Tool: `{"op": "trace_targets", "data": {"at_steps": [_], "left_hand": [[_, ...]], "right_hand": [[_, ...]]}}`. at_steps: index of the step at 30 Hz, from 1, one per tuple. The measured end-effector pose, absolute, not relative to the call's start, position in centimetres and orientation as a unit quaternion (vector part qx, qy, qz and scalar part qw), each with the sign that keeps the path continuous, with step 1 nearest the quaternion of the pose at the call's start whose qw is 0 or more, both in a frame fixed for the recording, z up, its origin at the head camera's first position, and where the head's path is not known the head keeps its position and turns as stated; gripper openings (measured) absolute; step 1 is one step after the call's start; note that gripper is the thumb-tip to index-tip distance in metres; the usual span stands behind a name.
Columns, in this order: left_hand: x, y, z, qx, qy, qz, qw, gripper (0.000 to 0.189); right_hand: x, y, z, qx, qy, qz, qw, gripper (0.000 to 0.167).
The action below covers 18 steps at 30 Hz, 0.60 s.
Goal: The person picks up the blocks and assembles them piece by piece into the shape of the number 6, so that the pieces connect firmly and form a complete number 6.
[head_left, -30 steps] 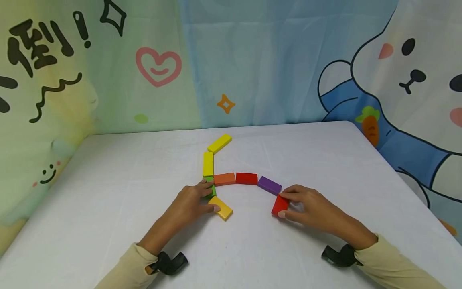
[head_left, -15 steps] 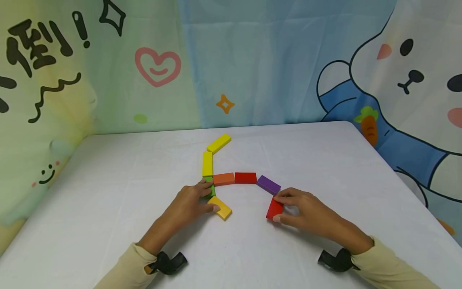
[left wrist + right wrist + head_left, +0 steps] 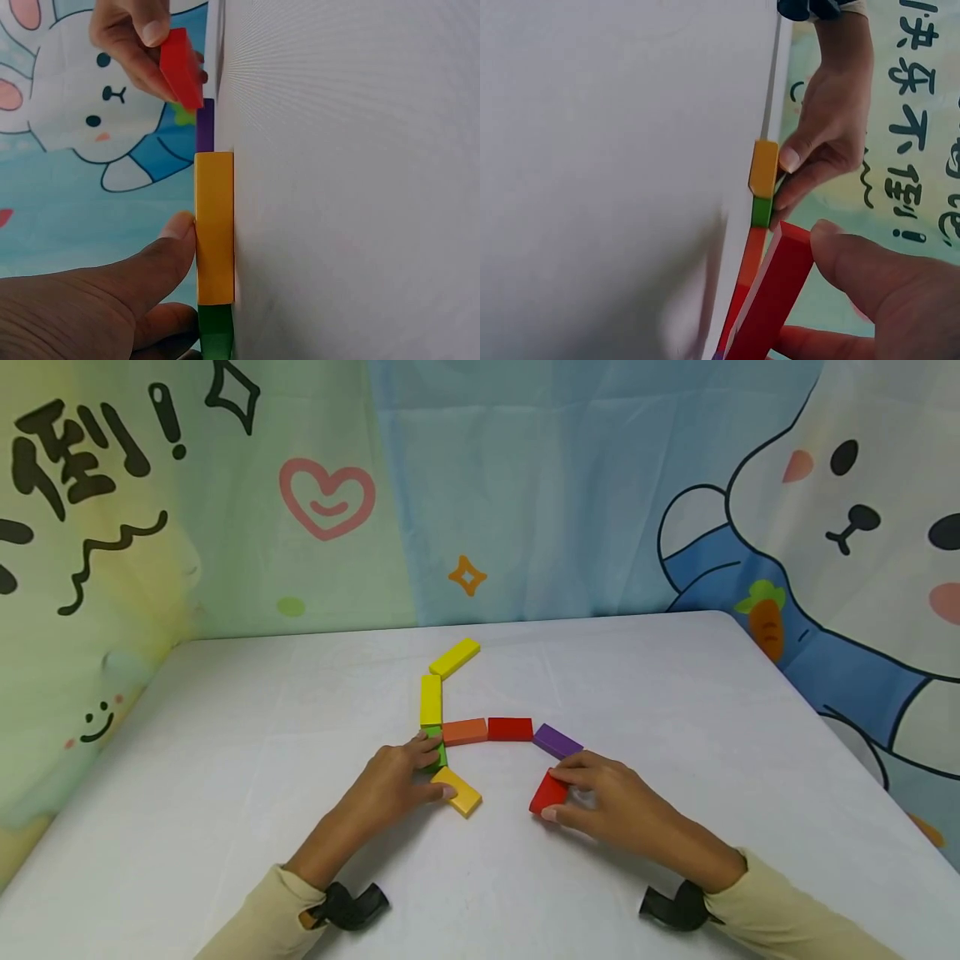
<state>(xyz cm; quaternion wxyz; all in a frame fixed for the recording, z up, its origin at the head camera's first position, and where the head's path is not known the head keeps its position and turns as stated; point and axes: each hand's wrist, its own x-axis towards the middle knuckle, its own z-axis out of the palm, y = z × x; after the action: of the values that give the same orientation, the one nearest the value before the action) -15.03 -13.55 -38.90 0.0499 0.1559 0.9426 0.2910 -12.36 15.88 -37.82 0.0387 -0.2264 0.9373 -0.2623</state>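
Observation:
My right hand [image 3: 615, 797] pinches a red block [image 3: 547, 792] between thumb and fingers. In the left wrist view this block is tilted and raised off the table. My left hand [image 3: 390, 789] rests at the near left end of the blocks, its thumb on an amber-yellow block [image 3: 462, 795] and its fingers at a green block [image 3: 216, 331], partly covered. From the green block a row runs right: an orange block [image 3: 465, 732], another red block [image 3: 511, 729] and a purple block [image 3: 557, 742]. The held block is just nearer me than the purple one.
Behind the green block, a yellow block [image 3: 431, 700] lies lengthwise, with a second yellow block [image 3: 455, 658] angled off its far end. All lie flat on the white-covered table [image 3: 262, 735]. A printed curtain [image 3: 525, 485] hangs along the back edge.
My right hand has moved left with the red block, from the purple block's near right end to a spot nearer the amber-yellow block. My left hand has stayed in place.

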Motion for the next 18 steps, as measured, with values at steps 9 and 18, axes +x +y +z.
{"op": "trace_targets", "data": {"at_steps": [9, 18], "left_hand": [[-15.1, -13.6, -39.0, 0.158, 0.941, 0.294, 0.054, 0.063], [-15.0, -13.5, -38.9, 0.155, 0.944, 0.288, 0.050, 0.062]], "right_hand": [[-12.5, 14.1, -38.0, -0.208, 0.948, -0.238, 0.048, 0.055], [-12.7, 12.7, -38.2, -0.203, 0.951, -0.224, 0.062, 0.058]]}}
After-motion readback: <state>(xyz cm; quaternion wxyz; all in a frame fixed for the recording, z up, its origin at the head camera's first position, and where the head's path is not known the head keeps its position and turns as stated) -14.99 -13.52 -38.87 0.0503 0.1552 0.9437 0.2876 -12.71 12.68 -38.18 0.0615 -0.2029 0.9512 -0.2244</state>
